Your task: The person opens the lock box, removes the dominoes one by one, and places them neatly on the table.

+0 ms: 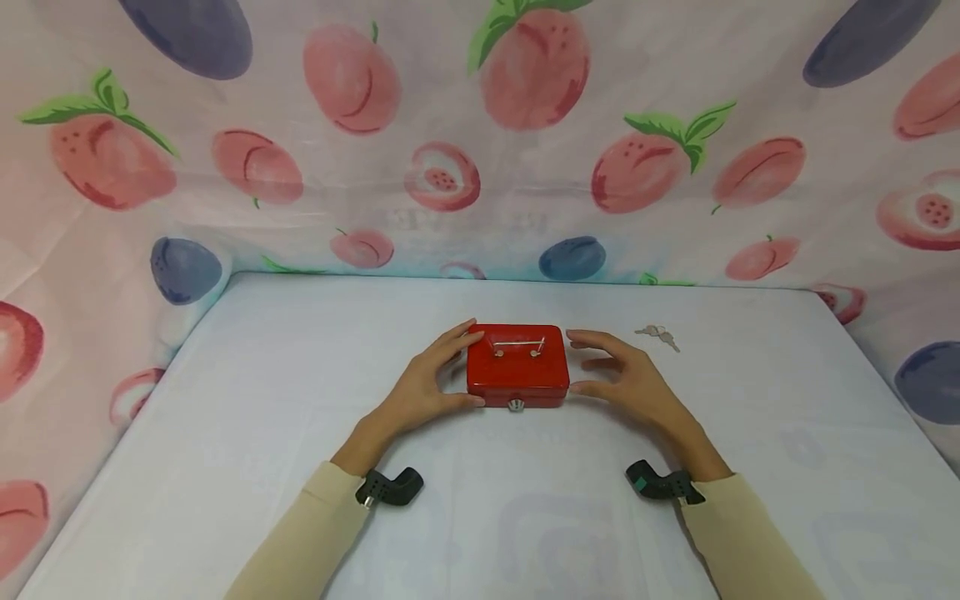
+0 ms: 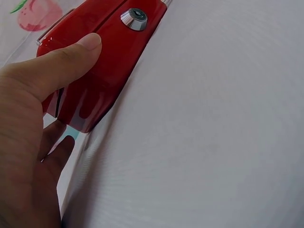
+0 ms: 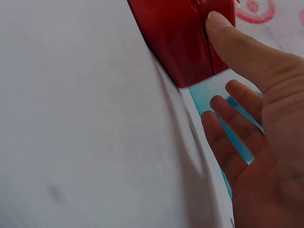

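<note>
A red metal cash box [image 1: 517, 367] sits lid down on the white table, its silver handle [image 1: 519, 342] on top and a round key lock [image 2: 134, 19] on the front face. My left hand [image 1: 425, 383] spans the box's left end, thumb on the front face and fingertips at the rear left corner. Around the right end curves my right hand [image 1: 628, 375], fingers spread and relaxed. In the right wrist view its thumb overlaps the box's edge, while the other fingers [image 3: 228, 137] stand away from the box.
Two small silver keys [image 1: 658, 335] lie on the table [image 1: 525, 517] behind and right of my right hand. A fruit-print cloth [image 1: 465, 100] hangs along the table's back and left side. A dark wrist camera [image 1: 390, 486] sits on each wrist.
</note>
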`<state>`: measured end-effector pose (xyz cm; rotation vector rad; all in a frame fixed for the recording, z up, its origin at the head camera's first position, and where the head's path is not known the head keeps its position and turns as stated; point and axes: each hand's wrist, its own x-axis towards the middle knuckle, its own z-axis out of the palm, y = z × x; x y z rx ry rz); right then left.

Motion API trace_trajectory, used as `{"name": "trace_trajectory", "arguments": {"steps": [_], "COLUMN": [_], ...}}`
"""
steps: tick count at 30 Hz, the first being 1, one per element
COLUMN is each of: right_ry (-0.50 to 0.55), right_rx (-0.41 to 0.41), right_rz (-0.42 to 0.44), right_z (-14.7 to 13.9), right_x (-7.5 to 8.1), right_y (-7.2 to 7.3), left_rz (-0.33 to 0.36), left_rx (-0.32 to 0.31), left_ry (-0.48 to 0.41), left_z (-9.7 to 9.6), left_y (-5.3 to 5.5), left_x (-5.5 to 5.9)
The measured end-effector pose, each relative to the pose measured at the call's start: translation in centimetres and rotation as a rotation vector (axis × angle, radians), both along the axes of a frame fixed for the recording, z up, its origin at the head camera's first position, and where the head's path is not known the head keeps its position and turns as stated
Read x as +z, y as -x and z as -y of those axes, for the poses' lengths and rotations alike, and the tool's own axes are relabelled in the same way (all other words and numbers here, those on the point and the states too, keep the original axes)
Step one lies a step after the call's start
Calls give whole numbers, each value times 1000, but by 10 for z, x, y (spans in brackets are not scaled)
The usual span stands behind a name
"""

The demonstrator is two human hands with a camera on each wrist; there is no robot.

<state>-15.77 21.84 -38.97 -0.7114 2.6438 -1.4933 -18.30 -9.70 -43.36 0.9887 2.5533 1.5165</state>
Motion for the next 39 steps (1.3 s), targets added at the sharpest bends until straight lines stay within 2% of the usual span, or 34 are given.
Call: {"name": "trace_trajectory", "arguments": {"steps": [11, 18, 27, 39], "right_ry": [54, 79, 87, 108], "right_rx": [85, 122, 135, 153], "right_rz": [24, 34, 52, 66], "right_z": [8, 9, 7, 5], "right_x": [-3, -7, -6, -5], "right_y": [-2, -1, -1, -2], "left_rz": [2, 18, -3, -74], "left_rx": [7, -6, 4, 14], "left_ry": [10, -19, 12, 41], "left_z": [1, 0, 0, 0], "left_y": [-1, -3, -3, -4], "left_x": [2, 2, 4, 3]}}
